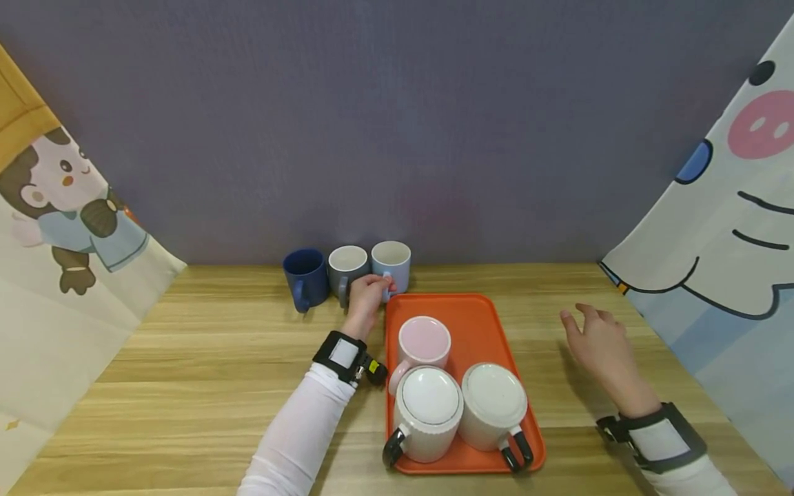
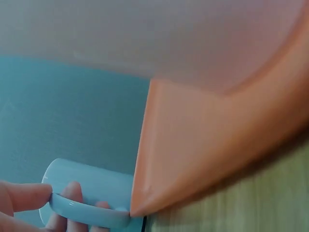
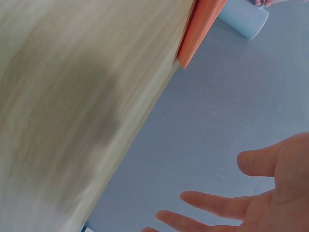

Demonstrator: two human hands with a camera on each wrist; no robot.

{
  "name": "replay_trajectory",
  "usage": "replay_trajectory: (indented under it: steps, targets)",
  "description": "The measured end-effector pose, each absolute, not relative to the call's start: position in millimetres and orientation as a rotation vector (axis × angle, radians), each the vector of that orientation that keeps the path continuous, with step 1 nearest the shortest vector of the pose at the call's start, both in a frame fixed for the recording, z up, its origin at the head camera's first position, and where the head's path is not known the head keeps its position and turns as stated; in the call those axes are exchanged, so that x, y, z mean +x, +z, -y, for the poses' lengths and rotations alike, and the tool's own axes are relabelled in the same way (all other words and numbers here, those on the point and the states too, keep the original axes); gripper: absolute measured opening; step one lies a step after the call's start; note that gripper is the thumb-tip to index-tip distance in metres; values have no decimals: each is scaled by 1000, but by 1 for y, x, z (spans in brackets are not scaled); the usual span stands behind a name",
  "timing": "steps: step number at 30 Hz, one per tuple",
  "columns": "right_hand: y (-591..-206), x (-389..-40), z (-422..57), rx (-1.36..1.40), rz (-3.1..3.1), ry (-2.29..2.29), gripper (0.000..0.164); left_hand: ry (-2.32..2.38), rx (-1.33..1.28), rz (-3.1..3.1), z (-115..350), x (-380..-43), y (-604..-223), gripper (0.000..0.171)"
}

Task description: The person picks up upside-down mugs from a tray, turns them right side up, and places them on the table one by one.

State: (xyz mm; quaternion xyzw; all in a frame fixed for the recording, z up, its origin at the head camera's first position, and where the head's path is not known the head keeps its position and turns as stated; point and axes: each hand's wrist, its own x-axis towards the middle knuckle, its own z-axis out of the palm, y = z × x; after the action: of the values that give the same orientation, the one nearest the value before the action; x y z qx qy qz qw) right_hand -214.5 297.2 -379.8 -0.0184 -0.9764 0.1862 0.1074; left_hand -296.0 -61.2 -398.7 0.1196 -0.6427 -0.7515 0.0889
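Observation:
At the back of the table, my left hand (image 1: 366,300) grips the handle of a light blue mug (image 1: 402,275), which stands upright beside the far left corner of an orange tray (image 1: 468,324). The left wrist view shows the fingers through the mug's handle (image 2: 89,212), with the thumb against it. A grey mug (image 1: 338,274) with a white inside and a dark blue mug (image 1: 313,279) stand to its left. Right of the tray, my right hand (image 1: 602,351) is held above the table with fingers spread, holding nothing; its palm (image 3: 294,188) shows in the right wrist view.
On the tray, a pink mug (image 1: 437,358) is behind two white mugs with black handles, one left (image 1: 428,437) and one right (image 1: 490,420), both bottom up. A grey wall (image 1: 397,138) rises behind the table; printed cloths hang at both sides.

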Motion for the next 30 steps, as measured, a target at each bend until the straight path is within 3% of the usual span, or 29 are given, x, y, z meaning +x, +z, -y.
replay_trajectory:
  steps: [15, 23, 30]
  targets:
    - [-375, -218, -291, -44, 2873, 568, 64, -1958, 360, 2211, 65, -286, -390, 17]
    - [-373, -224, -282, -18, 2867, 589, 67, -1454, 180, 2420, 70, -267, -379, 39]
    - [-372, -226, -274, 57, 2807, 563, 57, -1538, 30, 2354, 75, -248, -371, 34]
